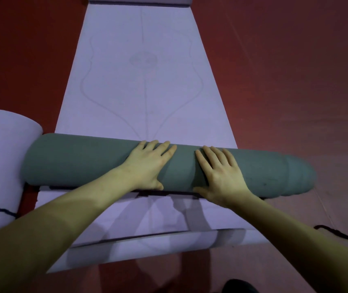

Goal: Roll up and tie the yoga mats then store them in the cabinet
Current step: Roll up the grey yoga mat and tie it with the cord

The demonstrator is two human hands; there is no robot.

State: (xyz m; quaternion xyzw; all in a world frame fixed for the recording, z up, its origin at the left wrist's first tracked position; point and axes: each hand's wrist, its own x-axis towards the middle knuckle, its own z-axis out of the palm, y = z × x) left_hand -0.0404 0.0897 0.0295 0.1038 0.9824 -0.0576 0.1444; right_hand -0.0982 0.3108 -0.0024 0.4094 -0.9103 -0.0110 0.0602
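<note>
Two hands are pressing flat on the rolled part of the mat, a grey-green cylinder lying across the lavender strip of the unrolled mat. From the head view, the only view there is, the left hand is resting just left of the roll's middle and the right hand just right of it, near each other but not touching. Both have fingers straight and spread over the top of the roll, palms down, gripping nothing.

Beyond the roll, the flat mat is running away to a curled far end at the top of the picture. On the near side of the roll, more lavender mat is lying flat toward the person. Left of the roll, touching its end, a second lavender roll is sitting with a dark cord round it. Right of the roll and nearer the person, a loose dark cord is lying on the red floor.

The worry, as I am judging it, is the right end of the roll: it is stepping out in rings, so the layers seem to be telescoping. With both hands pushing near the middle, the ends are getting little guidance, and the roll could be drifting further askew, ending up cone-shaped and hard to tie. The neighbouring roll is crowding the left end and may be nudging it off line. No cabinet is showing here.
</note>
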